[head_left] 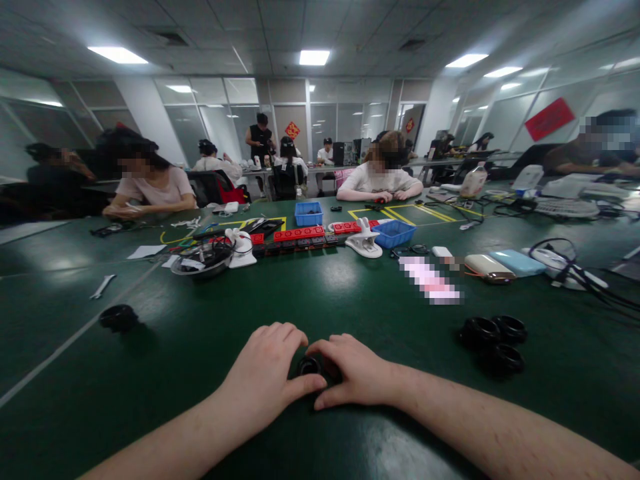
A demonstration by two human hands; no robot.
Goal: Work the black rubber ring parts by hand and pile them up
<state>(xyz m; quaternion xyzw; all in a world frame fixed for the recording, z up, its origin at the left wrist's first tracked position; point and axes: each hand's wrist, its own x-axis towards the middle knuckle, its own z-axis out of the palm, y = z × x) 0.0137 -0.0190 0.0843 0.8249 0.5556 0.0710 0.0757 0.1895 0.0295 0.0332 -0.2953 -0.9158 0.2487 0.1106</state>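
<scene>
Between my hands, low on the table, is a small black ring-shaped part (pixel 309 365), with a round hollow facing up. My left hand (pixel 274 363) curls round its left side, thumb across the near edge. From the other side my right hand (pixel 353 370) closes in with bent fingers, its thumb near my left thumb. The fingers hide much of the part. Three similar black parts (pixel 503 340) stand grouped beyond my right forearm. Another black part (pixel 119 319) lies by itself to the left.
A wrench (pixel 103 287) lies at the left. Across the table are a red-and-black strip (pixel 300 235), white clamps (pixel 364 239), a cable-filled dish (pixel 204 259) and blue bins (pixel 394 233). Power banks (pixel 490 268) and cables lie at the right. Co-workers sit opposite.
</scene>
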